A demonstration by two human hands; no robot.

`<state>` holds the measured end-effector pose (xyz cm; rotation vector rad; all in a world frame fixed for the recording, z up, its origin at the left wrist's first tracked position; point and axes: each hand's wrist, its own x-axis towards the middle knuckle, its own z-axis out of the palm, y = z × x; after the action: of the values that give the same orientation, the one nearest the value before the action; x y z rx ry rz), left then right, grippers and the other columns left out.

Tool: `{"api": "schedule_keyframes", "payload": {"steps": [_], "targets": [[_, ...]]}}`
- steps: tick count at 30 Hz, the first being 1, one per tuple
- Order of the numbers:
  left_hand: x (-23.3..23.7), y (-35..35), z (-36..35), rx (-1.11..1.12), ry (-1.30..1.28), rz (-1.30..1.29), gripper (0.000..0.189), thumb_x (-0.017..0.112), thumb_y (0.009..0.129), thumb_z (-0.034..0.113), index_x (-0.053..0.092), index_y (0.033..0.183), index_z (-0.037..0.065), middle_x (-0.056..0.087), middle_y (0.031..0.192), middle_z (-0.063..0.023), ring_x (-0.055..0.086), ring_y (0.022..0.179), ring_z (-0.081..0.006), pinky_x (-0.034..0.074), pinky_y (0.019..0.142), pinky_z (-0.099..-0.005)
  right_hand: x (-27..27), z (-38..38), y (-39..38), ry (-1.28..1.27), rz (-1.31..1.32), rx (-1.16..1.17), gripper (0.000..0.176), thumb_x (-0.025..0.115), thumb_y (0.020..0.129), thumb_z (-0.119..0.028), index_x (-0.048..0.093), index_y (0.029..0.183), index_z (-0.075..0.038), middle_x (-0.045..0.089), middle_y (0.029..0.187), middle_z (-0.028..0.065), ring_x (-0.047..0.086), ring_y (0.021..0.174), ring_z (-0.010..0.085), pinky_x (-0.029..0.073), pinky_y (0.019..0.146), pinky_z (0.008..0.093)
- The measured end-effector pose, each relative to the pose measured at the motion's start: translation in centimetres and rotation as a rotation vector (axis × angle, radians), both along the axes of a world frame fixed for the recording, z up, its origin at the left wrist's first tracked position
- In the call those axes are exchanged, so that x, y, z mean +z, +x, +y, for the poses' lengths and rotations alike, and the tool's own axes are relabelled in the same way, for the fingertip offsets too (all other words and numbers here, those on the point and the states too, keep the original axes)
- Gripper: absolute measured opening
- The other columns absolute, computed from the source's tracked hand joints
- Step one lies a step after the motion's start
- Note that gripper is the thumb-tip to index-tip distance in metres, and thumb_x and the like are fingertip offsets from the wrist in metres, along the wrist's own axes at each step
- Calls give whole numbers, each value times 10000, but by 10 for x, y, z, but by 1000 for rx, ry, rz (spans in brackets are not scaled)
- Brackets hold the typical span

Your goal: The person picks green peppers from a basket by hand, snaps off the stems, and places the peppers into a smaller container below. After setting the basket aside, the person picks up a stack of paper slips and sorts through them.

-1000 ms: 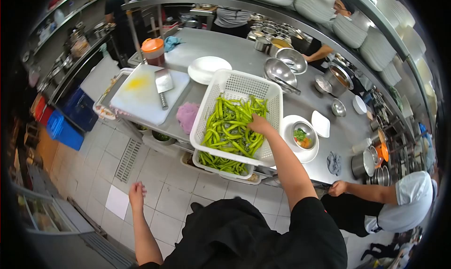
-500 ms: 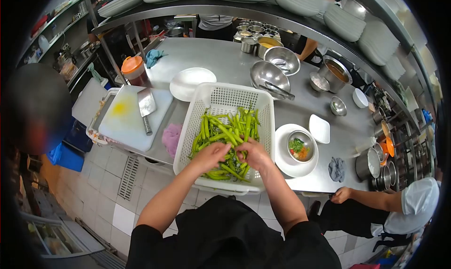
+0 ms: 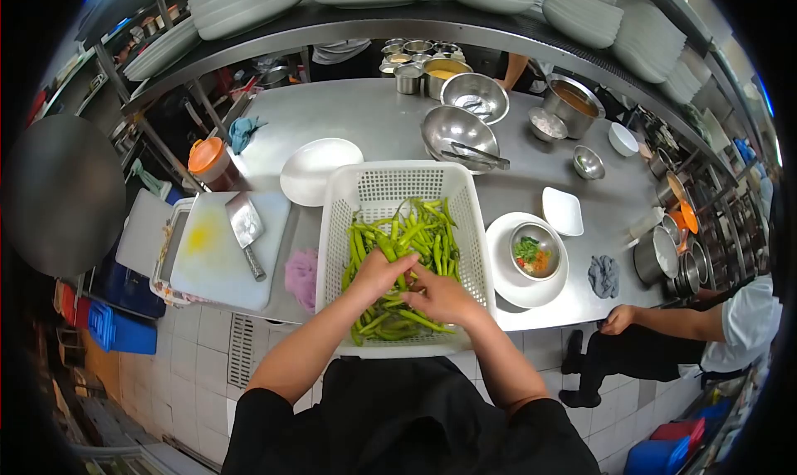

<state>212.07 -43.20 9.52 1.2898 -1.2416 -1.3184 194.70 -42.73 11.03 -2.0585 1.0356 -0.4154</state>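
Note:
A white perforated plastic basket (image 3: 403, 176) stands at the counter's near edge, with long green chili peppers (image 3: 444, 247) heaped in it. Over the heap, my left hand (image 3: 380, 277) is closed around green chilies whose ends stick out above its fingers. My right hand (image 3: 444, 296) meets it from the right, its fingertips pinched close to the left fingers. What the right fingertips hold, if anything, is hidden. Chilies lie below and around both hands.
On the left are a cutting board (image 3: 207, 263) with a cleaver (image 3: 246, 226) and a purple mesh cloth (image 3: 300, 280). An oval plate (image 3: 322, 172) sits behind. To the right stand a plate (image 3: 506, 284) with a small bowl, and a grey cloth (image 3: 603, 277). A co-worker's hand (image 3: 618, 319) is at far right.
My view has shifted, so the basket sits lower in it. My left hand now grips chilies pointing upward, and my right hand has drawn in closer to it.

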Motion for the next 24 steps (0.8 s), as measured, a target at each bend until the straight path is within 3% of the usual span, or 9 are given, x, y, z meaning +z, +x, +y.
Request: {"api": "schedule_keyframes", "payload": {"steps": [3, 5, 9, 12, 16, 18, 19, 22, 24], "targets": [[-14, 16, -4, 71, 1, -228, 324, 670, 815, 240, 576, 1016, 5, 646, 749, -95, 626, 626, -180, 492, 604, -338, 3, -12, -2, 57, 35, -167, 437, 624, 866, -287, 532, 1190, -9, 655, 968, 210, 652, 846, 343, 511, 764, 382], [-17, 25, -3, 31, 10, -295, 349, 667, 807, 246, 564, 1032, 1, 650, 776, -133, 642, 673, -227, 498, 632, -361, 12, -18, 4, -12, -258, -262, 332, 647, 845, -238, 612, 1093, -20, 658, 947, 163, 640, 820, 335, 505, 774, 390], [-18, 26, -2, -20, -38, -473, 383, 652, 782, 259, 552, 1052, 7, 647, 870, -222, 643, 828, -368, 496, 724, -434, 0, -31, 34, -423, -244, -120, 179, 651, 856, -174, 621, 898, -3, 628, 758, 113, 623, 694, 213, 481, 614, 347], [-15, 29, 3, 19, -71, -594, 419, 638, 778, 266, 537, 1091, 6, 637, 927, -246, 608, 913, -422, 480, 770, -464, -11, -36, 41, -441, -213, -154, 197, 636, 866, -176, 591, 780, -5, 594, 711, 92, 577, 617, 168, 439, 544, 336], [-26, 32, 2, -48, -59, -585, 477, 656, 757, 242, 505, 1142, 3, 640, 925, -232, 632, 884, -380, 487, 766, -437, -19, -36, 35, 18, -234, -240, 178, 623, 864, -167, 580, 786, -13, 586, 704, 60, 544, 577, 153, 429, 525, 313], [-30, 35, -2, -194, -126, -361, 423, 653, 775, 176, 502, 1132, 7, 626, 862, -104, 613, 766, -197, 490, 697, -344, -23, -42, 33, 619, -708, -230, 148, 606, 863, -161, 593, 833, -17, 583, 709, 22, 515, 553, 130, 416, 511, 278], [-30, 37, -1, -194, -125, -362, 423, 653, 775, 176, 502, 1132, 7, 626, 862, -104, 613, 766, -197, 490, 697, -344, -21, -42, 29, 620, -708, -231, 148, 606, 863, -161, 593, 833, -17, 583, 709, 22, 515, 553, 130, 416, 511, 278], [-25, 42, 0, -172, 58, 11, 355, 625, 801, 109, 502, 1121, 18, 569, 780, -57, 557, 664, -163, 463, 611, -312, -19, -48, 18, 543, -706, -273, 151, 601, 877, -191, 620, 915, -45, 598, 732, 4, 542, 623, 139, 434, 554, 290], [-21, 47, 2, -115, 91, 388, 335, 606, 810, 55, 493, 1124, 24, 517, 744, -36, 516, 603, -147, 426, 552, -285, -30, -54, 19, -64, -713, -427, 192, 598, 893, -218, 623, 974, -45, 605, 771, 11, 540, 684, 93, 423, 596, 251]]}}
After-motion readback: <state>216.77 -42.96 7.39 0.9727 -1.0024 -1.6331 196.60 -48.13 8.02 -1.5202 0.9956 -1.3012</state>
